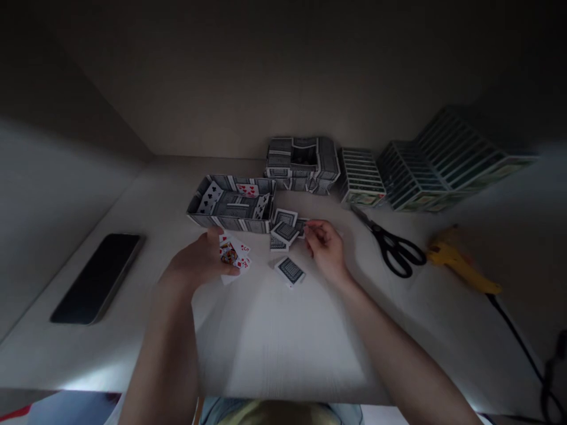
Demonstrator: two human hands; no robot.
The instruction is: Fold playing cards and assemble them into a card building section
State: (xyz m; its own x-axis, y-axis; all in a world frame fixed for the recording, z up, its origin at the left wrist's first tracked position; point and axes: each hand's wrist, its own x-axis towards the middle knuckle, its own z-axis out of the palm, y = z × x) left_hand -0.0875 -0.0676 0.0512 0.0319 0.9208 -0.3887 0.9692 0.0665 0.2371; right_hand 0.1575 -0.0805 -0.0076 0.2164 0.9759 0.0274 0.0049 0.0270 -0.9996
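Note:
My left hand (199, 260) is closed around a few face-up playing cards (230, 255), a red king and a red five among them. Its thumb lies along their near side. To the right, my right hand (325, 243) is curled, with thumb and index finger pinched at the right edge of a small heap of face-down playing cards (286, 232). Whether a card is between those fingertips cannot be made out. Another face-down stack (290, 271) lies nearer to me, between the hands. Just behind them stands an open box (230, 223) built from playing cards.
Along the back wall stand a card-built structure with an opening (279, 159) and several striped card blocks (361, 171). Black-handled scissors (394, 248) and a yellow glue gun (463, 265) with a cord lie at right. A phone (97, 277) lies at left.

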